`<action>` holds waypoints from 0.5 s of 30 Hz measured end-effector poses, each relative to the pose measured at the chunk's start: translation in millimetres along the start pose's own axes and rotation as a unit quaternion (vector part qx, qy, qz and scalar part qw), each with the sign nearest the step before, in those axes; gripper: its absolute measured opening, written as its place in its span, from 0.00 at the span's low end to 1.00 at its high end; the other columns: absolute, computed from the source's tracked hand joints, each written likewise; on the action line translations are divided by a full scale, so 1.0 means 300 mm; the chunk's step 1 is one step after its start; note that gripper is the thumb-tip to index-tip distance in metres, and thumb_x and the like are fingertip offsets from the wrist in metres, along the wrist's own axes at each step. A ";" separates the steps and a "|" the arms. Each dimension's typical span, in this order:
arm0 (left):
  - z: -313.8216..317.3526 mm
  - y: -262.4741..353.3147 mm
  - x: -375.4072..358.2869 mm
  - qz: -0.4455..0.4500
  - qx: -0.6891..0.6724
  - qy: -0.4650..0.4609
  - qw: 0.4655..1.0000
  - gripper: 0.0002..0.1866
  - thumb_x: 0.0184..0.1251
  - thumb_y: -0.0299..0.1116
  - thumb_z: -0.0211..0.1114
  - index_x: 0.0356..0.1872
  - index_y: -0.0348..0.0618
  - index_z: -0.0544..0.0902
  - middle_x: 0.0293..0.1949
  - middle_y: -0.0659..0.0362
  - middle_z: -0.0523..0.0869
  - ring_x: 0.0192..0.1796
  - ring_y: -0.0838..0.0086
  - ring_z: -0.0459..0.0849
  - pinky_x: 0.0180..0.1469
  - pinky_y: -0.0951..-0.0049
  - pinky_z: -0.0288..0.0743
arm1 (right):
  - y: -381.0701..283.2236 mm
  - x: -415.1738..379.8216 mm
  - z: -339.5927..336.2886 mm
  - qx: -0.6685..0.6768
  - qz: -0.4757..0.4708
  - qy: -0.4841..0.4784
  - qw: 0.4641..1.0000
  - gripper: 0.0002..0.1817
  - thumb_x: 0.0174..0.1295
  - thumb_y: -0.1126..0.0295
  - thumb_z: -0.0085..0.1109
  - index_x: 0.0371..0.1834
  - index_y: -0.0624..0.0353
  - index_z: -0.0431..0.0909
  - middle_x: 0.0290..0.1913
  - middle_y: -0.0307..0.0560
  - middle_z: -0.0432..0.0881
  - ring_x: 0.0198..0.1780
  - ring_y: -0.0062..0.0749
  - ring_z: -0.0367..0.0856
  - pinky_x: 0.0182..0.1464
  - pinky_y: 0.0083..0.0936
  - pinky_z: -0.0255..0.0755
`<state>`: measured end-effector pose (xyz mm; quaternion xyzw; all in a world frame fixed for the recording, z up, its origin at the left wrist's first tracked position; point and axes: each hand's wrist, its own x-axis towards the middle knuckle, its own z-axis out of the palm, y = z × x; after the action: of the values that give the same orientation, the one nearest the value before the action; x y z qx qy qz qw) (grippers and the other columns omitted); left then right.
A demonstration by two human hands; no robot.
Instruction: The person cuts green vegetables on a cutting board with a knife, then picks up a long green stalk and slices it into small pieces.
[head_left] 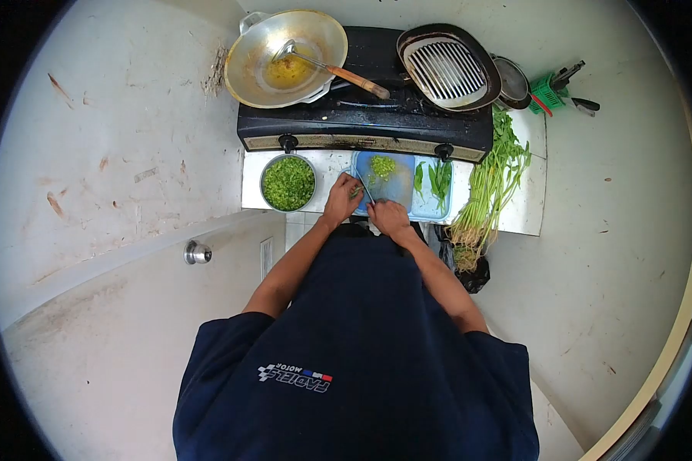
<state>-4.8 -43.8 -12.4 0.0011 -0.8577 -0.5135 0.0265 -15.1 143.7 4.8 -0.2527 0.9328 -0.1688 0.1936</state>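
My right hand (pixel 390 217) is closed around the handle of a knife (pixel 367 189), whose blade points away from me over the blue cutting board (pixel 397 196). Beside the blade, my left hand (pixel 343 200) has its fingers curled down on a small bunch of greens (pixel 355 191), mostly hidden under them. Just beyond the knife tip lies a little heap of chopped greens (pixel 382 166). Whole green leaves (pixel 440 183) rest to the right of the board, in a light blue tray (pixel 450 201). A round bowl of finely chopped greens (pixel 288 184) stands left of my left hand.
A black gas stove (pixel 361 127) spans the back, bearing a wok (pixel 242 73) with a wooden-handled ladle (pixel 354 79) and a grill pan (pixel 480 88). Long rooted greens (pixel 488 184) overhang the counter at right. A green basket (pixel 546 91) holds utensils. Walls enclose both sides.
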 end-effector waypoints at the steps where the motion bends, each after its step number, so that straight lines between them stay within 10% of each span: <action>1: -0.003 0.002 0.000 -0.002 -0.001 -0.001 1.000 0.08 0.62 0.23 0.70 0.42 0.34 0.85 0.40 0.49 0.80 0.39 0.57 0.84 0.45 0.61 0.82 | 0.003 -0.014 0.004 -0.007 0.003 -0.007 1.000 0.28 0.78 0.52 0.49 0.32 0.63 0.89 0.33 0.61 0.89 0.36 0.55 0.91 0.43 0.46 0.84; 15: -0.008 0.010 -0.003 -0.012 -0.002 -0.009 1.000 0.08 0.64 0.22 0.69 0.42 0.33 0.85 0.42 0.48 0.80 0.43 0.54 0.84 0.48 0.58 0.81 | 0.010 -0.016 -0.019 0.004 -0.001 0.009 1.000 0.29 0.78 0.50 0.50 0.30 0.63 0.87 0.30 0.61 0.88 0.35 0.58 0.90 0.42 0.49 0.83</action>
<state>-3.7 -44.4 -8.8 0.0069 -0.8567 -0.5157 0.0122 -15.1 149.9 9.8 -0.2518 0.9336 -0.1747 0.1859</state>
